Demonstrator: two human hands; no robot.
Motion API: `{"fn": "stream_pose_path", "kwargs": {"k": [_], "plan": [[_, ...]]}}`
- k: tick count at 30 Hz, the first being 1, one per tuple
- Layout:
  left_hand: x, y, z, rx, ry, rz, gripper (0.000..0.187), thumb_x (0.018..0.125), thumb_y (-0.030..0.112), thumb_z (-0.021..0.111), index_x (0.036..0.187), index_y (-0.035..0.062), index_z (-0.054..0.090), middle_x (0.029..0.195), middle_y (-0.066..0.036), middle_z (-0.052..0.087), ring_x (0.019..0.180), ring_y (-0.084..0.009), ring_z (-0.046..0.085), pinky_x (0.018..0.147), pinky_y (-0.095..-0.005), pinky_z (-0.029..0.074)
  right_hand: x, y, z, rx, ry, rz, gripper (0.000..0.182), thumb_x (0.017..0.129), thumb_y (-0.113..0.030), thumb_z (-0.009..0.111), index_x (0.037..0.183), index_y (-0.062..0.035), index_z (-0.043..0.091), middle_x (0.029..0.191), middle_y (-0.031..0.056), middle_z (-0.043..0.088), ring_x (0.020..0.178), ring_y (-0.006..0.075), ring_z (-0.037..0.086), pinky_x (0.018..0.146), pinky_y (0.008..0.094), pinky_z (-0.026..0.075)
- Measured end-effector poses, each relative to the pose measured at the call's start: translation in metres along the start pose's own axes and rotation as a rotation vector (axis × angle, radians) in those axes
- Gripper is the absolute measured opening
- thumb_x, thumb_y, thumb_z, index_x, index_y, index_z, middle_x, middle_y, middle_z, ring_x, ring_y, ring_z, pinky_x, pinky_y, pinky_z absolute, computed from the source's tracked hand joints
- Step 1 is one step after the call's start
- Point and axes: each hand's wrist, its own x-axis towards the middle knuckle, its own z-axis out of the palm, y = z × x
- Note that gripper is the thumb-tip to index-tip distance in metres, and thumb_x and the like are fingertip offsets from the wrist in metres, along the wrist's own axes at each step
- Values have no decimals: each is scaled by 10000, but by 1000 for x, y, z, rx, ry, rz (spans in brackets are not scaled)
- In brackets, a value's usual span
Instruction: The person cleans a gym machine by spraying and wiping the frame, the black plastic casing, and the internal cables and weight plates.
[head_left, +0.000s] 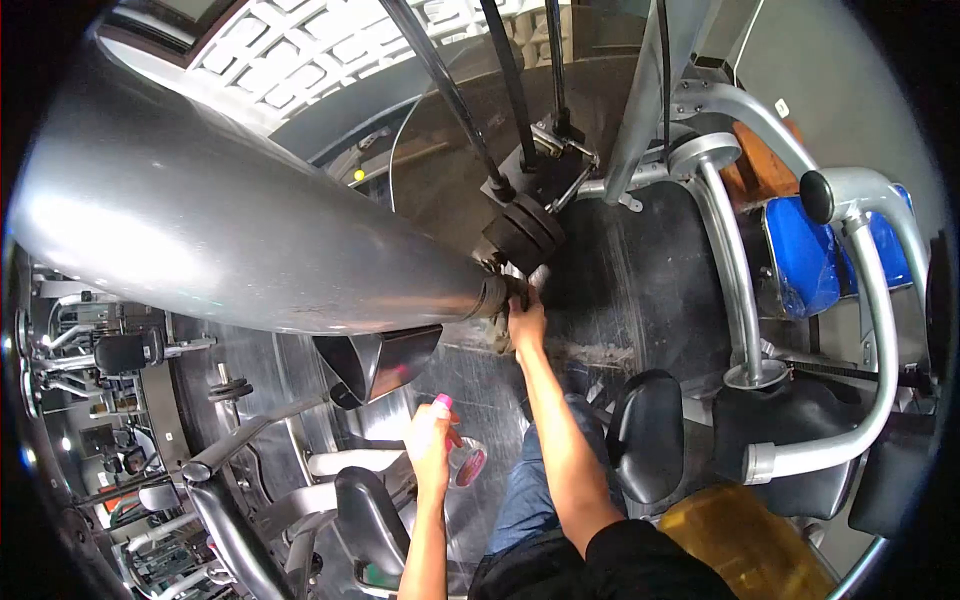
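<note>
My left hand (428,447) is closed around a spray bottle with a pink nozzle (443,401) and pink liquid showing at its base (470,466). Further forward, my right hand (527,322) reaches to the narrow end of a big silver machine tube (300,235). Its fingers are bent round something dark there, with a pale patch beside them; what they hold cannot be made out. Just above that hand sits a stack of dark round weights (523,233) under black rods (455,95).
Right of me stands a gym machine with curved silver bars (880,330) and black pads (645,437). A blue seat (803,258) is behind it. A black pad (372,510) lies close by my left arm. More gym equipment (130,350) fills the far left.
</note>
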Motion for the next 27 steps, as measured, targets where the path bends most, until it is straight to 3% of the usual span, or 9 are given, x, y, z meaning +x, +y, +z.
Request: {"fn": "stream_pose_path", "kwargs": {"k": [6, 12, 15, 20, 22, 24, 25, 26, 27], "plan": [[-4, 6, 1, -26, 28, -1, 375, 962, 353, 590, 816, 8, 607, 689, -49, 607, 520, -111, 551, 478, -260, 374, -68, -71, -8, 130, 26, -202, 383, 981, -212, 563, 1284, 21, 539, 1233, 236, 615, 1180, 376, 576, 1010, 409, 414], [-4, 13, -8, 10, 22, -2, 358, 959, 332, 605, 822, 1, 611, 703, -63, 618, 520, -116, 551, 497, -263, 405, -60, -21, 23, 134, 153, -257, 413, 984, -185, 560, 1336, 11, 470, 1285, 255, 575, 1206, 383, 557, 1017, 424, 410], [-7, 9, -10, -52, 56, 29, 347, 956, 321, 609, 824, 0, 613, 700, -66, 620, 520, -116, 551, 503, -263, 415, -33, 20, 37, 190, 188, 201, 545, 1009, -294, 512, 1438, -28, 306, 1377, 267, 492, 1296, 399, 478, 1052, 458, 382], [-14, 2, -19, -24, 49, 31, 351, 961, 321, 602, 826, -3, 612, 704, -70, 624, 519, -118, 551, 502, -265, 418, -21, 52, 64, 515, 304, 419, 553, 1029, -396, 434, 1467, -82, 311, 1481, 200, 403, 1303, 352, 465, 1045, 482, 404], [-14, 2, -18, -44, 48, 23, 351, 963, 320, 601, 828, -4, 612, 705, -72, 626, 518, -118, 552, 502, -266, 420, -40, 34, 54, 1266, -120, 510, 465, 1037, -399, 411, 1395, -103, 435, 1390, 148, 515, 1191, 298, 562, 958, 467, 488], [-16, 1, -18, -43, 64, 25, 346, 964, 321, 598, 836, 0, 614, 702, -65, 630, 517, -113, 551, 502, -260, 403, -58, -13, 64, 1164, 25, 825, 405, 1042, -413, 396, 1268, -118, 559, 1235, 100, 626, 1048, 244, 644, 862, 401, 552], [-17, 2, -20, -40, 68, 23, 346, 964, 321, 598, 836, 0, 614, 702, -65, 630, 517, -113, 551, 502, -260, 403, -64, -12, 69, 1156, -89, 811, 368, 1034, -406, 427, 1142, -111, 620, 1070, 51, 687, 917, 193, 677, 744, 344, 589], [-18, 5, -22, -1, 64, 15, 345, 965, 322, 597, 837, 2, 615, 697, -60, 629, 519, -110, 550, 504, -257, 396, -71, -11, 76, 1570, -234, 734, 344, 1026, -394, 453, 1113, -110, 627, 1040, 29, 696, 896, 156, 672, 708, 343, 585], [-18, 6, -25, 38, 59, 10, 345, 966, 323, 595, 837, 4, 616, 692, -56, 628, 520, -107, 549, 505, -254, 390, -79, -23, 75, 1512, -223, 750, 332, 1024, -379, 460, 1114, -107, 626, 1044, 26, 697, 900, 156, 671, 723, 329, 582]]}}
